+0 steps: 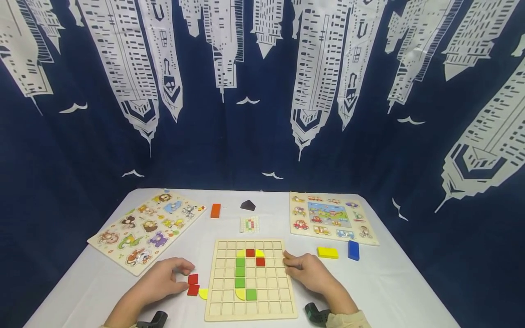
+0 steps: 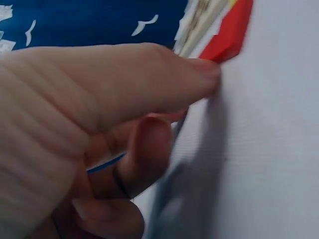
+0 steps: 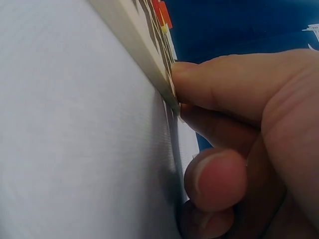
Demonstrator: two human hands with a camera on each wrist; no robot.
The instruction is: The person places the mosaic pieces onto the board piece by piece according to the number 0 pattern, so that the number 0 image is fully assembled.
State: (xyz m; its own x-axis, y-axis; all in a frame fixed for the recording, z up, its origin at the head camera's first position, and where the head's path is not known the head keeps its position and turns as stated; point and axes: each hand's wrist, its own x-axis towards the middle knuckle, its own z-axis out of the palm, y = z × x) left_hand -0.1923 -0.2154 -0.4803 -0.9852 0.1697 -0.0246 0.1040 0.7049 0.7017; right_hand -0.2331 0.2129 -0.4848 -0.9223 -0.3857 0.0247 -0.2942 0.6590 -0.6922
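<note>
A pale wooden grid board point(image 1: 270, 310) lies before me, with green, red and yellow tiles set in a curved pattern. My right hand point(image 1: 308, 272) touches its right edge with thumb and fingertips; in the right wrist view, the thumb point(image 3: 199, 82) meets the rim. Left of the board, my left hand point(image 1: 160, 280) is beside two red square tiles, one upper point(image 1: 193, 279) and one lower point(image 1: 193, 290). Its thumb point(image 2: 194, 74) touches a red tile point(image 2: 229, 32) in the left wrist view, with the other fingers loosely bent. A yellow quarter-round tile point(image 1: 203, 293) lies against the board's left edge.
Behind the board are a small pattern card point(image 1: 249, 224), an orange block point(image 1: 215, 210) and a dark pentagon piece point(image 1: 248, 205). An animal puzzle point(image 1: 135, 218) lies left, a vehicle puzzle point(image 1: 301, 230) right. Yellow point(image 1: 327, 253) and blue point(image 1: 353, 250) blocks are near my right hand.
</note>
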